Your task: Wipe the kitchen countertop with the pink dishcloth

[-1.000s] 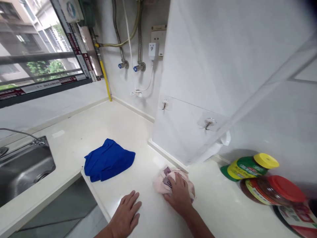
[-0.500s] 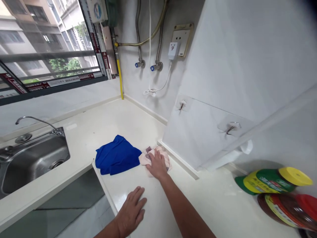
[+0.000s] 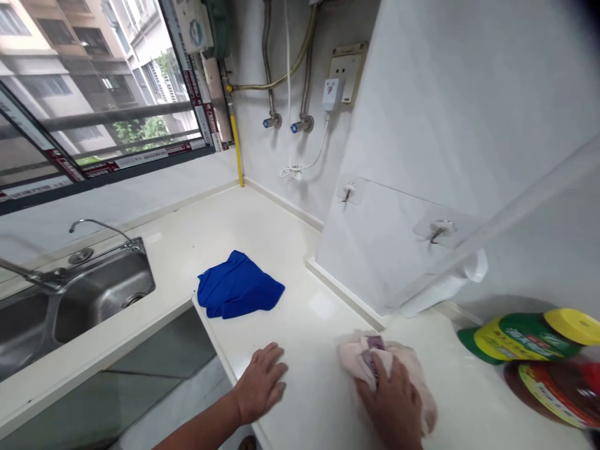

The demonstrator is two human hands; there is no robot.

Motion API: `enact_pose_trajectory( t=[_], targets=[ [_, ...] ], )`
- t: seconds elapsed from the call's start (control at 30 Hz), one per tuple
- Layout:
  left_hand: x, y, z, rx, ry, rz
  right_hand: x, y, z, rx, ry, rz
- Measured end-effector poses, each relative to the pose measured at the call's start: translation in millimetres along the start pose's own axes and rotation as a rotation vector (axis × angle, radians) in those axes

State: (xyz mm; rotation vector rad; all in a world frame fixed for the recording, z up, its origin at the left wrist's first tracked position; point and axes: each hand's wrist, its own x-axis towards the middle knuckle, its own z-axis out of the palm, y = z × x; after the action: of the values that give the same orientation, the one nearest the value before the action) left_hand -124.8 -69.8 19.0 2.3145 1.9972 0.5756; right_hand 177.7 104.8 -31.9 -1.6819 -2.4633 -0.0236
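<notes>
A pale pink cloth [image 3: 412, 369] with a dark purplish patch lies bunched on the white countertop [image 3: 319, 394]. My right hand [image 3: 394, 400] presses down on it from above, fingers and thumb gripping its folds, slightly blurred. My left hand [image 3: 262, 381] rests near the counter's front edge, fingers stretched out and holding nothing. Beyond my left hand, a blue cloth [image 3: 239, 286] lies crumpled at the inner corner of the counter, touched by neither hand.
A steel sink [image 3: 105, 300] with a thin faucet [image 3: 103, 225] is on the left. At the right stand a green bottle with a yellow lid [image 3: 525, 337] and a brown red-lidded jar [image 3: 553, 390]. Wall hooks [image 3: 440, 231] and a plugged-in charger [image 3: 332, 94] are on the walls.
My right hand has slid the pink cloth along the counter, away from the blue cloth, rightward and closer to me. The left hand stays near the edge. The view has shifted slightly.
</notes>
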Motion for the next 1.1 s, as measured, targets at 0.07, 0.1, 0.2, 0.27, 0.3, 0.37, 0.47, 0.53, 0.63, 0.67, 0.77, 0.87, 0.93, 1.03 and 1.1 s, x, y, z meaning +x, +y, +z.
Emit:
enact_pose_trajectory(
  t=[0.07, 0.1, 0.2, 0.27, 0.3, 0.37, 0.47, 0.53, 0.63, 0.67, 0.77, 0.87, 0.93, 1.03, 1.1],
  targets=[
    [-1, 0, 1, -0.019, -0.014, 0.001, 2, -4, 4, -0.039, 0.010, 0.047],
    [-3, 0, 2, -0.029, -0.012, 0.003, 7, -13, 5, -0.050, 0.001, 0.037],
    [-6, -1, 7, -0.066, 0.021, 0.001, 38, -63, -1, -0.050, -0.067, -0.087],
    [-7, -3, 10, -0.085, 0.058, -0.001, 66, -101, -10, -0.043, -0.123, -0.171],
    [-7, -4, 11, -0.093, 0.083, -0.001, 80, -120, -14, -0.040, -0.155, -0.193],
    [-8, -5, 13, -0.112, 0.143, -0.001, 102, -155, -22, -0.028, -0.213, -0.211],
    [-17, 0, 13, -0.165, 0.270, -0.051, 101, -199, -22, -0.005, -0.260, -0.249],
    [-31, 9, 11, -0.215, 0.353, -0.141, 73, -222, -16, 0.021, -0.237, -0.301],
    [-63, 21, 4, -0.287, 0.434, -0.297, 9, -251, -2, 0.086, -0.167, -0.385],
    [-73, 22, 2, -0.310, 0.446, -0.346, -13, -260, 1, 0.112, -0.146, -0.408],
    [-94, 9, -5, -0.395, 0.472, -0.525, -61, -286, 0, 0.224, -0.105, -0.486],
    [-94, -20, -9, -0.500, 0.488, -0.750, -72, -310, -14, 0.368, -0.147, -0.601],
    [-87, -36, -9, -0.563, 0.489, -0.882, -63, -319, -25, 0.465, -0.250, -0.650],
    [-74, -46, -5, -0.591, 0.480, -0.990, -42, -303, -34, 0.688, -0.345, -0.626],
    [-64, -46, 1, -0.555, 0.467, -1.053, -35, -264, -33, 0.787, -0.276, -0.525]
  ],
)
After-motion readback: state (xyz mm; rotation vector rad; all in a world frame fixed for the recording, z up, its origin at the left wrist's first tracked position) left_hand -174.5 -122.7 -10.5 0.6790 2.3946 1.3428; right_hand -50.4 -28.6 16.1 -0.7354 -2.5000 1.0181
